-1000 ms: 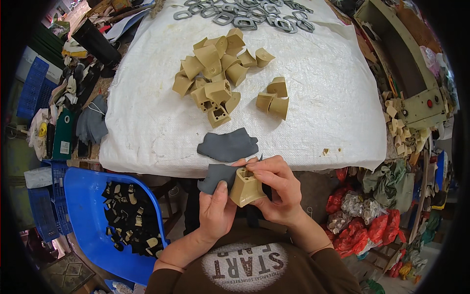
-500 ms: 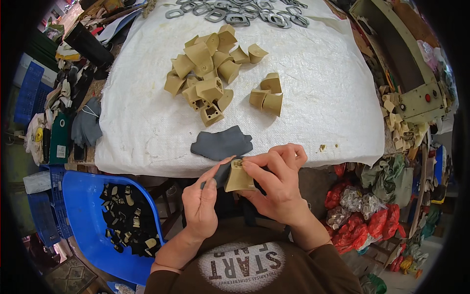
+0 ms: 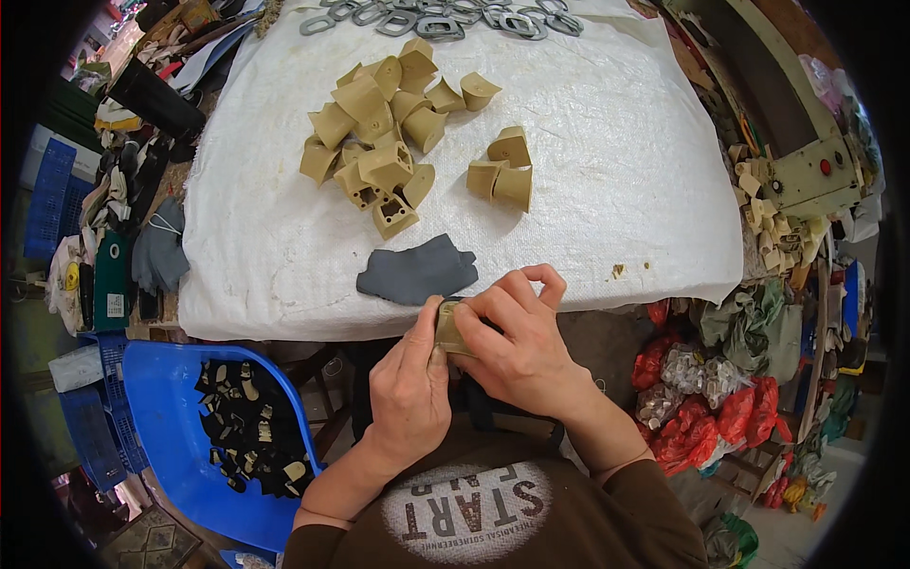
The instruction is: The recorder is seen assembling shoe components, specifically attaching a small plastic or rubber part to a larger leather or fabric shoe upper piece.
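Observation:
Between my hands, at the near edge of the white-covered table, is a beige shoe heel [image 3: 450,331]. My right hand [image 3: 517,346] grips it from the right with bent fingers. My left hand [image 3: 409,391] presses along its left side, fingers together; the dark grey piece it carries is almost wholly hidden behind the fingers. Just beyond lies a flat dark grey leather-like piece [image 3: 417,270]. Further off, a pile of beige heels [image 3: 384,164] rests on the cloth, with a few heels [image 3: 512,187] standing to its right.
Grey ring-shaped pieces [image 3: 439,27] cover the table's far end. A blue tub [image 3: 156,427] with black and beige scraps stands at lower left. Red and clear bags [image 3: 687,431] hang at lower right. A beige machine [image 3: 815,175] and more heels [image 3: 761,223] flank the table's right side.
My left hand has moved right and closed in against the heel, bringing the dark piece to its side. The heel now shows less between my fingers. The view has shifted slightly.

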`<state>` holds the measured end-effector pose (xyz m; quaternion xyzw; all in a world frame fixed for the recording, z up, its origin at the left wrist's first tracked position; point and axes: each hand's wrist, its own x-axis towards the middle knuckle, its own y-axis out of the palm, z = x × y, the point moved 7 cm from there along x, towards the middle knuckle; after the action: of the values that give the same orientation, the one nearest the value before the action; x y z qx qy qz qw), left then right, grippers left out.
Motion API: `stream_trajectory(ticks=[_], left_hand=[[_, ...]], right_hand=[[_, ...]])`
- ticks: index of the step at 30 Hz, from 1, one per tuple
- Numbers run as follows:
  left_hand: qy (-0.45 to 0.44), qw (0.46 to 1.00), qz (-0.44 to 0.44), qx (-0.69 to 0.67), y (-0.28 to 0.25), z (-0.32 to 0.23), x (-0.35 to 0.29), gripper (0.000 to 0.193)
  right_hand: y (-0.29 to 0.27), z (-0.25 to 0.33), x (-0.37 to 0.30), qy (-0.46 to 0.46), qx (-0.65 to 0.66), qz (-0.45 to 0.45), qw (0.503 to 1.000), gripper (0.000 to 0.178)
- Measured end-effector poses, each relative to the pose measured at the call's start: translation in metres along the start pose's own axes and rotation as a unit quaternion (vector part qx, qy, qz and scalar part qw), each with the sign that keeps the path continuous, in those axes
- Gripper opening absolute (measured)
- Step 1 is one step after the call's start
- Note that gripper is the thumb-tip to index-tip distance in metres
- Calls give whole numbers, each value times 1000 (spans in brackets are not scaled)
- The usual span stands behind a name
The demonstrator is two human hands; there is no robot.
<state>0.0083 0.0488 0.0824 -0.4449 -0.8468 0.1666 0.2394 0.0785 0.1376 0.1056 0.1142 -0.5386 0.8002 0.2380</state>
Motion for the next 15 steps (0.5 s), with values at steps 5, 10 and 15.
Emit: stream_trajectory(ticks=[5, 10, 15], left_hand=[[-34, 995, 74, -64, 0, 12, 2, 43], [-269, 794, 235, -492, 30, 51, -16, 51], [-309, 706, 253, -585, 44, 39, -16, 39]], right_hand=[[3, -21, -9, 28, 139, -31, 989, 41], [3, -18, -11, 5, 186, -23, 982, 49], [6, -9, -11, -22, 254, 14, 967, 49]])
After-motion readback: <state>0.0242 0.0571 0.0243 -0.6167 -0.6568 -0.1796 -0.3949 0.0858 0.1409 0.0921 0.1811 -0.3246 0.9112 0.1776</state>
